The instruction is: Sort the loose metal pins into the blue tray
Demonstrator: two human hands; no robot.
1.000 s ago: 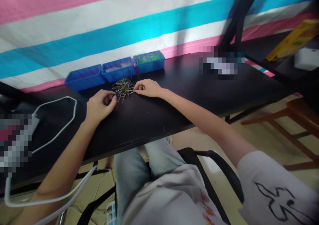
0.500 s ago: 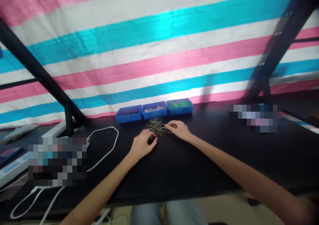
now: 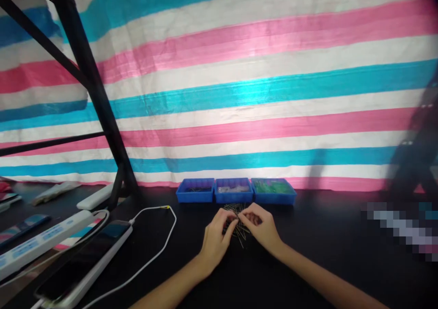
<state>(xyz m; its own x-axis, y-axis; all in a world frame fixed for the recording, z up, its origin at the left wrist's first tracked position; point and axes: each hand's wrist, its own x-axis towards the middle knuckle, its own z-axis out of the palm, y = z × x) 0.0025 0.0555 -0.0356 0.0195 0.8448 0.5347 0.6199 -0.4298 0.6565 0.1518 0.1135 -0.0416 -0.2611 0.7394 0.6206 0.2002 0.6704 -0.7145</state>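
A loose pile of thin metal pieces, like screws or nails (image 3: 242,236), lies on the black table. My left hand (image 3: 219,233) is at the pile's left side, its thumb and fingers curled together over the pieces. From the right, my right hand (image 3: 260,224) reaches in with thumb and forefinger pinched, close to the left fingertips. Whatever the fingertips hold is too small to make out. Behind the pile stand three blue bins: the left bin (image 3: 195,196) with dark pieces, the middle bin (image 3: 233,196) with clear pieces, the right bin (image 3: 273,198) with green ones.
On the left are a phone (image 3: 84,259) with a white cable (image 3: 164,249), a white power strip (image 3: 44,240) and another phone (image 3: 23,229). A black frame post (image 3: 102,103) rises before the striped sheet (image 3: 239,90). A blurred item (image 3: 404,229) lies at right.
The view has shifted, so the bins and pile appear lower and further right. Both hands have come closer together over the pile, their fingertips now nearly meeting.
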